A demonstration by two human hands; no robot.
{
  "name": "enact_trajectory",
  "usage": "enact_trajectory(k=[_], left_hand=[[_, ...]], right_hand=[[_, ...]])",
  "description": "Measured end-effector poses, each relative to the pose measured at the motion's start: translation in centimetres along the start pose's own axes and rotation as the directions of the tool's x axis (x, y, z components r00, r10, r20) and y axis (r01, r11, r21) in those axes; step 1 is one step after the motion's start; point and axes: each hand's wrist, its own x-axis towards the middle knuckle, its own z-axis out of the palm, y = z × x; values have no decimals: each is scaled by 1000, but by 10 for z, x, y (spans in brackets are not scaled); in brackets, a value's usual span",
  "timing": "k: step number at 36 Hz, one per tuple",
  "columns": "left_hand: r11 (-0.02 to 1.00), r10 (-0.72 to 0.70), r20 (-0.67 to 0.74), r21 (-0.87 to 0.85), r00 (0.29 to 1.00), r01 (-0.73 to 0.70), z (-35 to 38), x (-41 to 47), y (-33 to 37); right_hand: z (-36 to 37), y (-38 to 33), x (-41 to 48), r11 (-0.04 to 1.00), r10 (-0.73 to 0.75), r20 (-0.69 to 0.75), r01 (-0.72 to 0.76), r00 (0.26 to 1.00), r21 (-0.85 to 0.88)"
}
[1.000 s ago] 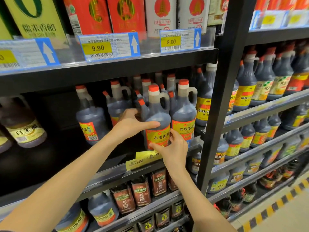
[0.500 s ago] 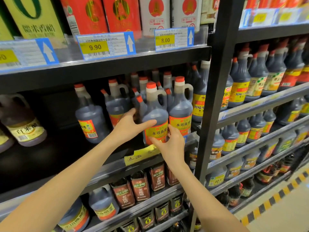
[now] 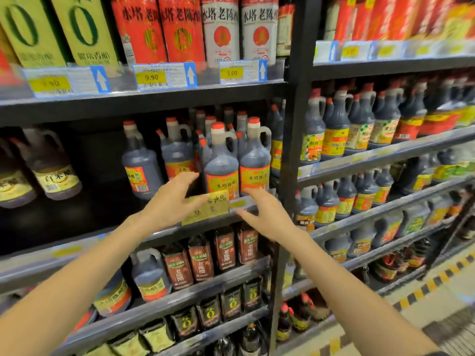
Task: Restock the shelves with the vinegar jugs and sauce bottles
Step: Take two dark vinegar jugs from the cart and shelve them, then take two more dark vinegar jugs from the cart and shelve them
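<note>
1. The dark plastic vinegar jug with a red cap and a red-and-yellow label [image 3: 221, 163] stands upright at the near edge of the black metal shelf [image 3: 84, 217]. Its long axis is vertical, its handle is turned to the right and its label faces out.
2. A matching dark neighbour jug [image 3: 254, 160] stands close against its right side. That one is just beside the black upright post [image 3: 290, 176], and more jugs of the same kind stand in rows on the far side.
3. A yellow paper tag [image 3: 208, 206] on the shelf lip sits directly below and in front of the vinegar jug, hiding its base.
4. The left hand [image 3: 167, 201] is the nearer one, lying to the left of the vinegar jug and a little lower. Its fingers [image 3: 189, 177] are straight and spread, with the tips just beside the jug's left flank (whether they touch it I cannot tell). It holds nothing.
5. The right hand [image 3: 267, 217] is lower and to the right, in front of the shelf lip. Its fingers [image 3: 250, 192] are also apart and straight, pointing up toward the foot of the neighbour jug, and they grip nothing.
6. My judgement is that the vinegar jug is already placed. Any further nudge would push it from the left toward the neighbour jug, and the bare shelf to the left looks like room for the next one.
</note>
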Motion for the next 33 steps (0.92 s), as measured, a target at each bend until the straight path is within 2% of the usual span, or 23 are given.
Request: enact_trajectory(k=[6,10,16,22,28,33], left_hand=[[992,80,50,96,996,-85,11,-36,35],[987,109,81,109,991,-118,21,-60,60],[977,170,219,87,961,-192,43,-76,109],[972,232,276,-22,933,-235,71,-76,171],[926,356,398,-32,845,-375,102,-56,239],[806,549,436,-52,713,-589,130,-32,303]], right_hand=[[-36,5,-55,989,16,146,5,989,-147],[-59,12,-96,981,37,148,-8,988,-195],[-103,31,-163,949,137,162,-83,977,-304],[-153,50,-233,880,318,112,-249,941,-405],[-200,80,-290,770,456,3,-393,890,-502],[-234,107,-334,671,545,-100,-505,832,-542]])
